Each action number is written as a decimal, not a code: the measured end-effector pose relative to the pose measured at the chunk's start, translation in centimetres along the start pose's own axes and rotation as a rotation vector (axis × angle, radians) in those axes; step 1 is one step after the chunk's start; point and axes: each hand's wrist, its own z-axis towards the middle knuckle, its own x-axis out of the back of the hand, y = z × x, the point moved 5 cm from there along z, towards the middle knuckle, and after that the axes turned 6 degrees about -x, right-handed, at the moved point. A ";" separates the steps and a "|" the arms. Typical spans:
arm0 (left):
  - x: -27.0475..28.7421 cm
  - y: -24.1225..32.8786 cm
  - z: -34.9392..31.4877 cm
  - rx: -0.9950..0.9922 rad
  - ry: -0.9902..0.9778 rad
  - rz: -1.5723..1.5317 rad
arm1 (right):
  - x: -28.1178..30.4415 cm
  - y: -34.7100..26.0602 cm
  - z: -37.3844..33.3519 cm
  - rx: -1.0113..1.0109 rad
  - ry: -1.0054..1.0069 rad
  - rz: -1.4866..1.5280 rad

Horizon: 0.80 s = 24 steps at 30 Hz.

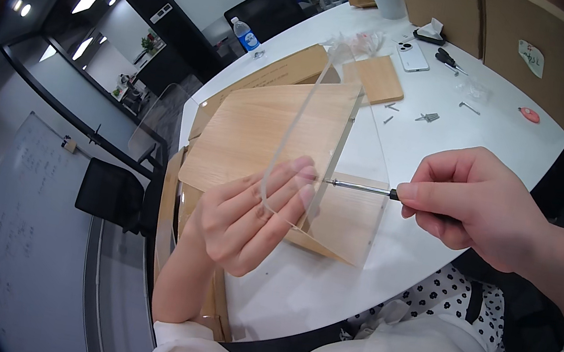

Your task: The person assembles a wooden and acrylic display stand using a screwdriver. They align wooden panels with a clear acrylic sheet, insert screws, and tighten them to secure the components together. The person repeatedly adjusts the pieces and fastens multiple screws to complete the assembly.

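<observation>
My left hand [245, 218] steadies a clear plastic panel [370, 142] against a light wooden board [260, 128], its fingers bent around the panel's edge and partly seen through it. In my right hand [475, 201] is a screwdriver [362, 188] with a black handle and a thin metal shaft. The screwdriver lies level, its tip at the board's narrow edge close to my left fingertips; whether it sits in a screw is too small to tell. Another wooden piece [353, 221] shows through the lower part of the panel.
Loose screws [427, 117], a hex key [469, 107], a red oval object [529, 114] and a white phone [413, 57] lie on the white table [495, 148]. Farther back are a small wooden board [379, 79], a water bottle [244, 34], a potted plant [390, 0] and cardboard boxes [551, 38].
</observation>
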 end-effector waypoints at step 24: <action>-0.1 -0.1 -0.3 -0.021 0.015 0.034 | 0.1 0.3 0.9 -0.062 -0.082 0.112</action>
